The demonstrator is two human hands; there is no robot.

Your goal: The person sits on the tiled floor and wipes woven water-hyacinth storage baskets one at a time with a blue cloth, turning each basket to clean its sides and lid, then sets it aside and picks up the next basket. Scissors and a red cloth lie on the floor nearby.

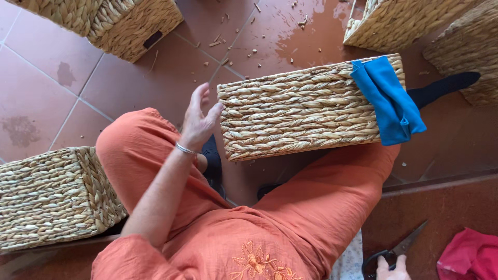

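While left hand point(198, 120) steadies woven basket point(306, 108) (fingers spread) — right hand point(390, 269) grips scissors point(397, 250).

Red tiled floor point(46, 98) strewn with woven baskets

Terracotta tiles with pale grout lines carry a woven basket at lower left point(52, 194), another at upper left point(114, 23) and two at upper right point(394, 23). Small straw scraps point(223, 39) litter the top centre by a wet patch. A red cloth point(469, 256) lies at lower right.
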